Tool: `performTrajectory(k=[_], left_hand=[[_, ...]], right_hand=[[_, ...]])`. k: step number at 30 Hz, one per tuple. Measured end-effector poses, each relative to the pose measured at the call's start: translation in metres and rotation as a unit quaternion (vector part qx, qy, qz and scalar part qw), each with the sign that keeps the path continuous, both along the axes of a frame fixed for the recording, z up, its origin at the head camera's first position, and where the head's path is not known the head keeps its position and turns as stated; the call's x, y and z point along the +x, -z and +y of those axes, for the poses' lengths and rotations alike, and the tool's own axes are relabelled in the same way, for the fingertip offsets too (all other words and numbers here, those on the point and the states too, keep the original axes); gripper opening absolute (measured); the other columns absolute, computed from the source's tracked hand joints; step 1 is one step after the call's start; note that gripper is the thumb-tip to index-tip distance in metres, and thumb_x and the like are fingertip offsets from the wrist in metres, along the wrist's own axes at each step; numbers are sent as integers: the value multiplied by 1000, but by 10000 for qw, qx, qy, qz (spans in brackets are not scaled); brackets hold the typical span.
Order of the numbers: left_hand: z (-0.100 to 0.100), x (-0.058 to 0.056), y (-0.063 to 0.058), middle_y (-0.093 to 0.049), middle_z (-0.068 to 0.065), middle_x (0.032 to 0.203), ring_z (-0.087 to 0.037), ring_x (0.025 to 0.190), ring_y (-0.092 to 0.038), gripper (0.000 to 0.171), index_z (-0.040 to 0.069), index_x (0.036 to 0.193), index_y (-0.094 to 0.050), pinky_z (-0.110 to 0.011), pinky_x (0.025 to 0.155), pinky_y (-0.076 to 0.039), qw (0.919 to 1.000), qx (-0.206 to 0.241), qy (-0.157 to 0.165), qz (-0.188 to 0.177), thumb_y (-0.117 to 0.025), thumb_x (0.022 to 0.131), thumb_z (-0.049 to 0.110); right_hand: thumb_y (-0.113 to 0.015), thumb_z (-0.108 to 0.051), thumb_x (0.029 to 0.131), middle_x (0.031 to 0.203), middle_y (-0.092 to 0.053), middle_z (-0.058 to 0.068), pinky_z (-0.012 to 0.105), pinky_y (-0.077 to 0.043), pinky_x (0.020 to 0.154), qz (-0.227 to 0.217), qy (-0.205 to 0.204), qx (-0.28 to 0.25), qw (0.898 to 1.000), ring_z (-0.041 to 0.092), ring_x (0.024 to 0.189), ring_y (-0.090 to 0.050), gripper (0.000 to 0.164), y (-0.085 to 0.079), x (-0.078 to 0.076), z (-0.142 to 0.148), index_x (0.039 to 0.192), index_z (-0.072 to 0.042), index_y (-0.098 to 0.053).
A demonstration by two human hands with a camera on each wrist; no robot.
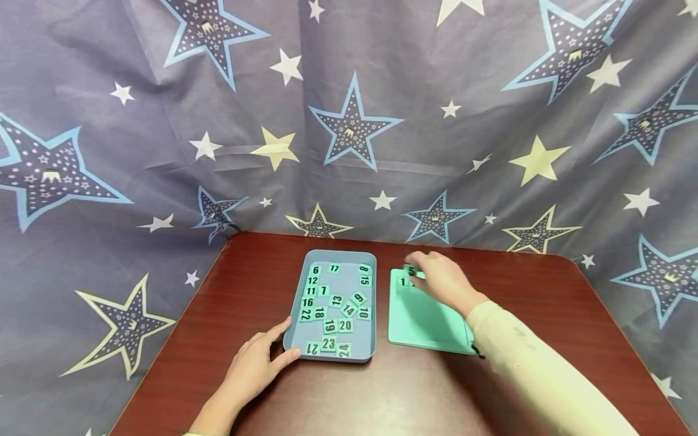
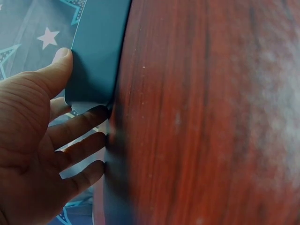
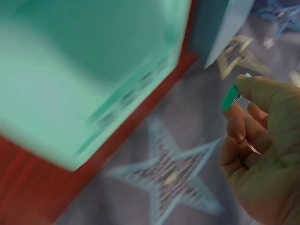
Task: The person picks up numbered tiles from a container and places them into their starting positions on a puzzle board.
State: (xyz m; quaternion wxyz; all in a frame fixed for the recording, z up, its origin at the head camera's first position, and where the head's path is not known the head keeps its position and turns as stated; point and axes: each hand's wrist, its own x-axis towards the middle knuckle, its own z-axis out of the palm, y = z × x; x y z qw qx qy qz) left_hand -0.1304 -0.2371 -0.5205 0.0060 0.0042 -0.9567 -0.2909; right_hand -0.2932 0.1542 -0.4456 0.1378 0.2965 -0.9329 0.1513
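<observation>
A blue-grey tray (image 1: 357, 358) holds several loose green number tiles (image 1: 328, 344). My left hand (image 1: 253, 366) grips its near left corner, with the thumb on the near wall and the fingers at the left side. In the left wrist view that thumb presses the tray wall (image 2: 101, 51). My right hand (image 1: 444, 281) is over the top edge of a green square board (image 1: 425, 321). Thumb and forefinger pinch a tile marked 5 (image 1: 410, 270), seen edge-on as a green tile (image 3: 230, 97) in the right wrist view. A tile marked 1 (image 1: 402, 281) sits at the board's top left; the row beyond it is partly hidden by the hand.
Tray and board lie side by side on a reddish-brown wooden table (image 1: 349, 399), a narrow strip of wood between them. Behind the table hangs a grey curtain (image 1: 262, 200) with stars. The right sleeve (image 1: 534, 363) crosses the board's lower right corner.
</observation>
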Motion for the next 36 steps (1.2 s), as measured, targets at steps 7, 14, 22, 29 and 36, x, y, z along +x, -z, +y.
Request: performTrajectory(k=[7,14,22,29,36], left_hand=[[0,0,-1,-70,-17,141,-37,128,-67,72,29,159,-54,-61,100,-55,10000,-24,25,-11,-78,95,52],[0,0,-1,-70,-18,141,-38,128,-67,72,29,160,-54,-61,100,-55,10000,-6,50,-61,-78,96,51],[1,-1,-1,-70,-17,140,-36,127,-68,72,28,160,-54,-60,101,-55,10000,-63,65,1,-79,96,50],[2,0,-1,-70,-17,140,-37,128,-67,72,28,159,-54,-60,102,-54,10000,-18,80,-33,-78,96,51],[1,0,-3,-71,-17,139,-37,127,-67,72,28,159,-54,-60,102,-54,10000,-44,42,-23,-79,95,50]], right_hand=[[-87,-7,87,104,-80,12,51,-60,79,-186,488,248,9983,34,92,-72,46,33,5,76,128,-3,-67],[-88,-8,87,103,-79,13,50,-60,78,-354,633,589,9956,35,92,-72,49,53,6,95,129,-1,-65],[-87,-6,86,106,-79,16,53,-60,82,-298,702,568,9955,38,96,-73,46,63,-1,99,127,1,-68],[-85,-23,92,126,-71,28,61,-57,94,-847,1438,272,9856,47,112,-69,43,68,1,104,122,4,-71],[-80,-29,97,125,-71,28,62,-57,90,-1319,1884,-42,9732,46,110,-70,43,74,0,102,122,4,-71]])
